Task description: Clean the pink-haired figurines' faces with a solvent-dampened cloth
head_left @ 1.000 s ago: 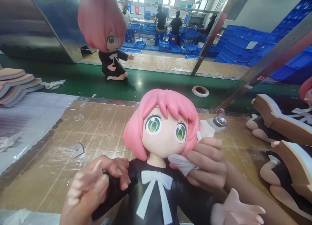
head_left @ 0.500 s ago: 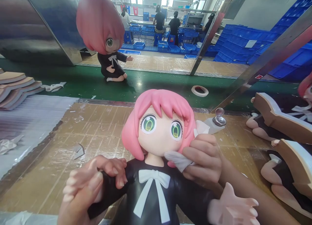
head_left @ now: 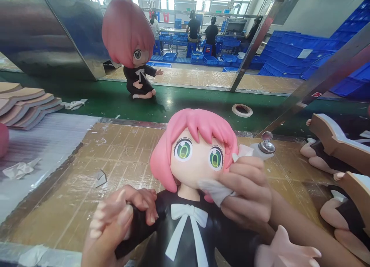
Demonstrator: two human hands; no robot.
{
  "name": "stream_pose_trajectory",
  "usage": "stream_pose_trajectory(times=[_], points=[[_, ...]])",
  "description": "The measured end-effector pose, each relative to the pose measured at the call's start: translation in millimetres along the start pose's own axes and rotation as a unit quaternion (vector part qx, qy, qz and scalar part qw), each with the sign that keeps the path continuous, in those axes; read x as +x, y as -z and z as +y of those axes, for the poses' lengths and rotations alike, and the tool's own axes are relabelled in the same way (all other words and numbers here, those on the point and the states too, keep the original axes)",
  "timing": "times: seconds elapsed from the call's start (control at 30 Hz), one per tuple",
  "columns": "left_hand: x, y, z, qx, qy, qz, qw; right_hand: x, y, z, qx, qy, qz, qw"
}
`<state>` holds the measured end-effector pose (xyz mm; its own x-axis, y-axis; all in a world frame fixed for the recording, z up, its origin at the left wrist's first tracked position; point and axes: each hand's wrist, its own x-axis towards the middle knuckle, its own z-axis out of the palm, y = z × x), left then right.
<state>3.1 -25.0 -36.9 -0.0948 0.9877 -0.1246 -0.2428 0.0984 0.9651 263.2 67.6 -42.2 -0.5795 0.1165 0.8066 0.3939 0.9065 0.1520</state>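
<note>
Doll: pink-haired figure lies on the taped bench, facing the camera
Left hand: closed around the doll's black sleeve
Right hand: pinches a white cloth against the doll's cheek
Risk: hard rubbing could mar the painted face; a loose sleeve grip could let the doll twist
Hidden: the doll's lower body is cut off; the cloth is mostly covered by fingers

Upright pink-haired doll, black dress, white cloth against its cheek.
</note>
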Motion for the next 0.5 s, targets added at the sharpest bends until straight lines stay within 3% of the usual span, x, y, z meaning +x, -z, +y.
stream_pose_trajectory(times=[0.07,0.33,0.5], points=[[-0.4,1.5,-1.4,0.001,-0.009,0.0,1.0,3.6,1.4,-1.2,-0.013,-0.03,-0.007,0.999],[1.7,-0.2,0.2,-0.001,0.002,-0.003,1.0,-2.0,7.0,2.6,0.011,-0.011,-0.02,1.0],[3.5,3.9,-2.1,-0.005,-0.024,-0.023,0.999,-0.1,2.4,2.8,0.021,0.005,-0.022,1.0]])
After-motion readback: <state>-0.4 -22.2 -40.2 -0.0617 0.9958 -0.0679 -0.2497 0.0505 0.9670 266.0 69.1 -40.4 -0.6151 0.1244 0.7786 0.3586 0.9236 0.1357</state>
